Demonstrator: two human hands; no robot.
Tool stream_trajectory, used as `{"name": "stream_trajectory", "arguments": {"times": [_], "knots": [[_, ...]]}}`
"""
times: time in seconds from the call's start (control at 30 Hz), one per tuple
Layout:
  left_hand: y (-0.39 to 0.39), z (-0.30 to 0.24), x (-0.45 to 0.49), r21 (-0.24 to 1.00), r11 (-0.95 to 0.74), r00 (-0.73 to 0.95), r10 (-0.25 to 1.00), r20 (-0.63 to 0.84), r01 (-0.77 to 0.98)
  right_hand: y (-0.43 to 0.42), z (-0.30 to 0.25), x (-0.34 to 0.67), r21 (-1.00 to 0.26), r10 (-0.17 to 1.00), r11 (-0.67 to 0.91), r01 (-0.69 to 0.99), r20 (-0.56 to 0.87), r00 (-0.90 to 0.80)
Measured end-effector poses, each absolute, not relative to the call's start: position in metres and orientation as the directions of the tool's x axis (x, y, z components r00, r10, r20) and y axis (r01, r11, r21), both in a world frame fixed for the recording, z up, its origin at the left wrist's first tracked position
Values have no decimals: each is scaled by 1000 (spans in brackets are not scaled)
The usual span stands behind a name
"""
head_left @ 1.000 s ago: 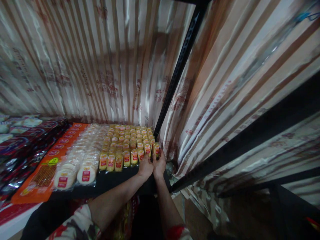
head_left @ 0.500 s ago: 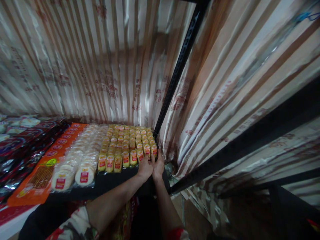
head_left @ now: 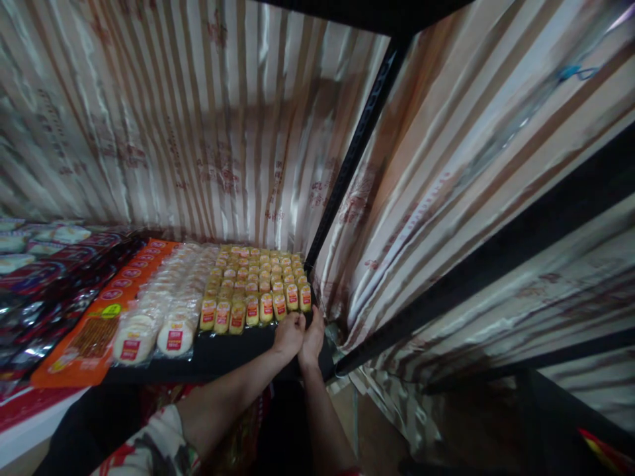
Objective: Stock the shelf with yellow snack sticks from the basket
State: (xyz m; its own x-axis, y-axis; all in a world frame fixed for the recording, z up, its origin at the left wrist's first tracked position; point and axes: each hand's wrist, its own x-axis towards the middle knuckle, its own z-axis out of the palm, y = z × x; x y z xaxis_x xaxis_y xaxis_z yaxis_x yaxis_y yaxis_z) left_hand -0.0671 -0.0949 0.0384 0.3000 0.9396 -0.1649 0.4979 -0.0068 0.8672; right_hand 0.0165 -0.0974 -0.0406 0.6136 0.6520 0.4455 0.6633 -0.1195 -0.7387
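Rows of small yellow packaged cakes (head_left: 252, 309) with red labels stand on a black shelf (head_left: 233, 354). My left hand (head_left: 289, 336) is just in front of the rows' right end, its fingers curled in; whether anything is inside them is hidden. Close beside it, my right hand (head_left: 312, 336) is held on edge with its fingers stretched out, near the front right corner pack. Nothing shows in the right hand. The two hands nearly touch each other at the shelf's front.
Left of the cakes are clear packs of round white crackers (head_left: 174, 337), an orange snack bag (head_left: 82, 344) and dark shiny packs (head_left: 54, 291). A black shelf post (head_left: 354, 149) rises behind the right corner. Striped printed sheeting (head_left: 238, 132) hangs behind and at the right.
Both hands have drawn back slightly from the front row of cakes, and the left fingers have curled in. The camera view has shifted a little.
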Motion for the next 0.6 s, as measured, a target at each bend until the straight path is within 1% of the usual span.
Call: {"name": "stream_trajectory", "arguments": {"times": [0.23, 0.4, 0.6], "knots": [[-113, 29, -83, 825, -38, 283, 947, -150, 564, -129, -43, -7, -747, 652, -135, 651, 428, 626], [-128, 30, -104, 790, -80, 312, 939, -144, 607, -154, -39, -30, -758, 696, -144, 636, 380, 610], [-144, 15, -132, 824, -78, 330, 934, -136, 561, -187, -35, -67, -776, 732, -102, 622, 365, 576]]}}
